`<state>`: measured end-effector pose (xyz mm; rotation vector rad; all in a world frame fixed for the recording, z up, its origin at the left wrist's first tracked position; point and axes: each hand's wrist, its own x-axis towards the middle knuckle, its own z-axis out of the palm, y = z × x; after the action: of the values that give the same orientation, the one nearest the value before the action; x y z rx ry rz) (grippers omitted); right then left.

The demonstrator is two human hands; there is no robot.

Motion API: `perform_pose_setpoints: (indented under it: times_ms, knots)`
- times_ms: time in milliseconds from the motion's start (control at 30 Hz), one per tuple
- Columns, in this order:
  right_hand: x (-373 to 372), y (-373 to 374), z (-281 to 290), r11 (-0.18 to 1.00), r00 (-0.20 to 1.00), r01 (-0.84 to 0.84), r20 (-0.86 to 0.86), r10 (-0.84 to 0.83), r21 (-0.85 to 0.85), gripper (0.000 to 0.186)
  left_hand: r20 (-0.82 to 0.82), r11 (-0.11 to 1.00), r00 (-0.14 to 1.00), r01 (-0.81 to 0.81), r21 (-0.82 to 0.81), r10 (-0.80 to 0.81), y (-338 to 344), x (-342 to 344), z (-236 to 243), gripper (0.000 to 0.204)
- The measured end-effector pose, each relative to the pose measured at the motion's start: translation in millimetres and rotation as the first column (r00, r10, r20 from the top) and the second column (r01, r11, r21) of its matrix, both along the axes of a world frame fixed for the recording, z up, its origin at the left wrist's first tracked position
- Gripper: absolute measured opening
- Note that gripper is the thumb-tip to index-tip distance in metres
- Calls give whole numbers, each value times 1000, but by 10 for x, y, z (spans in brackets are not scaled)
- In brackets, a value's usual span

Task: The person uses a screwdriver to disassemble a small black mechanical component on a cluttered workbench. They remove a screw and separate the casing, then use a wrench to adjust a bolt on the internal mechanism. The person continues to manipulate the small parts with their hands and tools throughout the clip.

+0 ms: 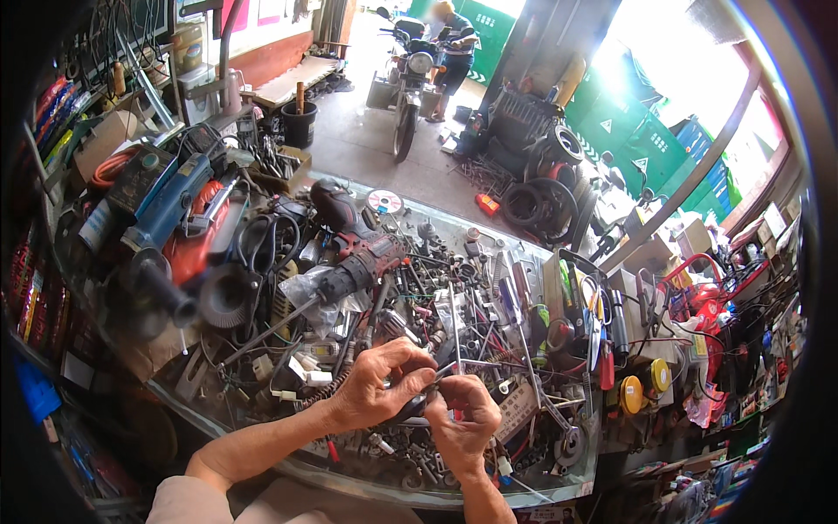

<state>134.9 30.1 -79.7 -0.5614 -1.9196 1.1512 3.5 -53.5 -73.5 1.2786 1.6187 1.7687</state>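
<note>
My left hand point(381, 384) and my right hand point(463, 419) meet low in the middle of the view, over a glass-topped bench point(591, 450) heaped with loose hardware. Both have curled fingers closed around a small dark part point(410, 407), whose exact shape is partly hidden by them. A thin rod or wire shows at the fingertips. Just beyond lie a red-and-black power drill point(358, 253), a clear plastic bag point(310, 306), screws, springs and long metal rods. To the right of my right hand is a metal tool point(567, 437) among the parts.
Tools and a blue cylindrical device point(166, 201) crowd the left; scissors point(596, 314) and yellow tins point(659, 375) hang right. Beyond the bench are a black bucket point(298, 127), a motorcycle point(407, 96), stacked tires point(524, 205) and another person point(456, 57) standing by the motorcycle.
</note>
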Motion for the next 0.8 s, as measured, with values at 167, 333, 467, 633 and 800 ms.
perform_pose_setpoints:
  times_ms: [167,333,467,633,800]
  knots:
    - [7,-4,43,1000,1000,-1,2,1,-3,17,-26,991,993,115,61,-114,-2,-96,-60,8]
    - [10,-19,48,999,999,-40,13,40,4,16,-104,996,994,35,-85,-44,-15,-66,-6,16]
    - [2,-19,53,1000,1000,-21,9,21,-1,17,-27,991,999,43,-127,-46,-37,-56,-16,18]
    - [4,-11,27,999,1000,0,-8,0,-51,17,255,977,951,199,-77,-174,-46,-91,-33,15]
    - [1,-16,66,999,1000,-25,9,25,33,18,353,948,920,251,-196,-171,-60,-124,28,18]
